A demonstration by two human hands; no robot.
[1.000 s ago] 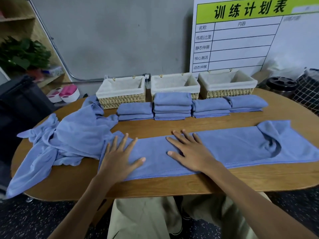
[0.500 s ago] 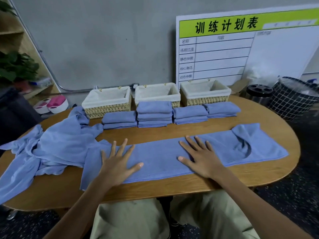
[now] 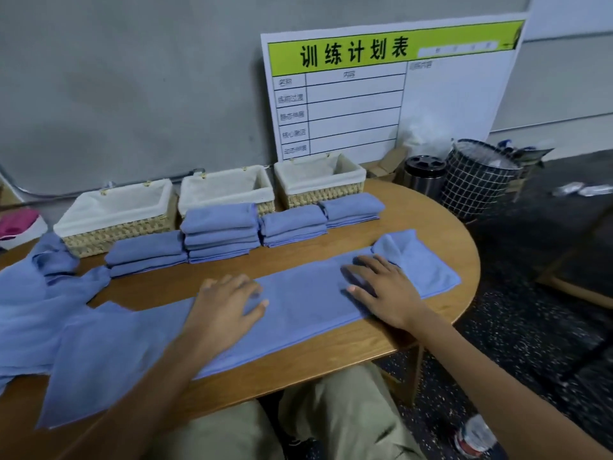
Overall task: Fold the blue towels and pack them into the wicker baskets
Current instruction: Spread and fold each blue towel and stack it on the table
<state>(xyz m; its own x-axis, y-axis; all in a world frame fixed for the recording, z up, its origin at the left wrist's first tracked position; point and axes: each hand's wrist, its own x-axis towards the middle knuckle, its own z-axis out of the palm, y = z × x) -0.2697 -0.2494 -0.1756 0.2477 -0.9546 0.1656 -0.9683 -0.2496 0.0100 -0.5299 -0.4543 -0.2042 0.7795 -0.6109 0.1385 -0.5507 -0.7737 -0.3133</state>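
Both hands, left hand (image 3: 229, 302) and right hand (image 3: 381, 290), lie flat and open, gripping nothing, on the long towel (image 3: 298, 313) along the table's (image 3: 331, 366) near edge. That rumpled right end (probably) folds crooked unless it's smoothed.

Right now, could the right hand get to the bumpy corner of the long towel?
Probably yes. The right hand lies flat on the long towel, and the rumpled corner sits just past its fingers, with nothing between them.
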